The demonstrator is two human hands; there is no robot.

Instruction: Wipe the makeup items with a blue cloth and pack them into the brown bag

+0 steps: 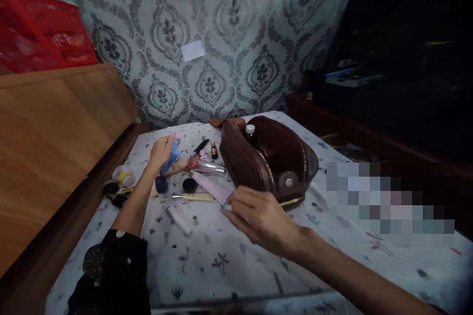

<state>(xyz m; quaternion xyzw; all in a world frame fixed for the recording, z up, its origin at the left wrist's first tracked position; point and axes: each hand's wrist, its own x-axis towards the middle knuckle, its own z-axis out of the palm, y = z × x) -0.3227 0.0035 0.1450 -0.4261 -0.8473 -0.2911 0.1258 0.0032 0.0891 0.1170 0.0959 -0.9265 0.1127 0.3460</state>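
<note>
The right hand (263, 214) has its fingers closed on the near end of one pink squeeze tube (210, 188), which lies just left of the brown leather bag (244, 160). The left hand (160, 151), farther left of the bag, pinches one crumpled blue piece (172, 158); its material is hard to tell. Good handling here probably means a light grip at the tube's end, so nothing squeezes out, and a lift clear of its neighbours before any turn.

Left of the bag, nearest first, lie one clear tube (209, 167), one small dark bottle (214, 150), one black round lid or pot (189, 185), one pale-handled brush (194, 197), one white cylinder (179, 220) and one navy cap (161, 184). The cluster farthest left of the bag is partly behind the forearm and cannot be fully counted. Inside the unzipped bag, one white-capped bottle (250, 130) shows.
</note>
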